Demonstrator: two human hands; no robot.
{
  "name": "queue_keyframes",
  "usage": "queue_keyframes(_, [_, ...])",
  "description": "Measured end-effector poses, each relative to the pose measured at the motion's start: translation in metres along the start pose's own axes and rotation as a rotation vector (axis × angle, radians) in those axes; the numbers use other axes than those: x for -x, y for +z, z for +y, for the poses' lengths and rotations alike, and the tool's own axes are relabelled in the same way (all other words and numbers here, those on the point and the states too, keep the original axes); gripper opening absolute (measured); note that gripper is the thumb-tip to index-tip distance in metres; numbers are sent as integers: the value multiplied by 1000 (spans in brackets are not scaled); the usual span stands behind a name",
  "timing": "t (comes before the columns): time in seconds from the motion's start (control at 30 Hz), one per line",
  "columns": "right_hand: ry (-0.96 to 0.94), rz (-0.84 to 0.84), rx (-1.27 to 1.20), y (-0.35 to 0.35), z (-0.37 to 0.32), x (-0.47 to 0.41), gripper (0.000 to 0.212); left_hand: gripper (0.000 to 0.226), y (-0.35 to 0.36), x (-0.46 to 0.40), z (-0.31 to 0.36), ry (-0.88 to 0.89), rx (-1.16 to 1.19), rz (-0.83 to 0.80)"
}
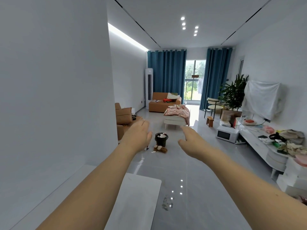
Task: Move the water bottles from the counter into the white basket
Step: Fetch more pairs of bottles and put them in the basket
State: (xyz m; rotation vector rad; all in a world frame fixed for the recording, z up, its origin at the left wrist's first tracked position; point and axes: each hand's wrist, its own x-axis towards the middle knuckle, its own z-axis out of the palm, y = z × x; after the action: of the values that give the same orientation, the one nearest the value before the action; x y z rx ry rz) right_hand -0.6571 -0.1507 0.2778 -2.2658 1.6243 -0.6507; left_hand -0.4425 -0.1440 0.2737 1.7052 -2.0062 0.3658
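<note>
Both my arms reach forward over a glossy grey floor in a long living room. My left hand (138, 136) is held out flat with its fingers together and holds nothing. My right hand (193, 141) is stretched out beside it, fingers extended, also with nothing in it. No water bottle and no white basket show in this view. A white counter surface (132, 196) lies below my left forearm, with nothing visible on the part I see.
A white wall (54, 97) fills the left side. On the floor ahead stand a dark bin (161, 138) and a brown stuffed toy (160, 148). A cluttered white low cabinet (265, 146) and a microwave (226, 134) line the right. Sofas and a bench stand farther back.
</note>
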Motion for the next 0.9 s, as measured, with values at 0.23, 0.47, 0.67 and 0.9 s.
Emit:
queue_keyframes(0.23, [34,-52,-30,18,19,-87,44,40,52,-60,-32,-54,-9,-52])
queue_keyframes(0.47, [-72,-126,-53,39,14,-164,33,41,63,-85,-63,-188,-75,-43])
queue_keyframes(0.67, [-256,-251,-126,73,-44,-202,37,48,32,-53,-123,-416,-189,-31])
queue_keyframes(0.9, [-675,-484,-145,149,-171,-172,59,51,-37,70,-179,-777,-349,-15])
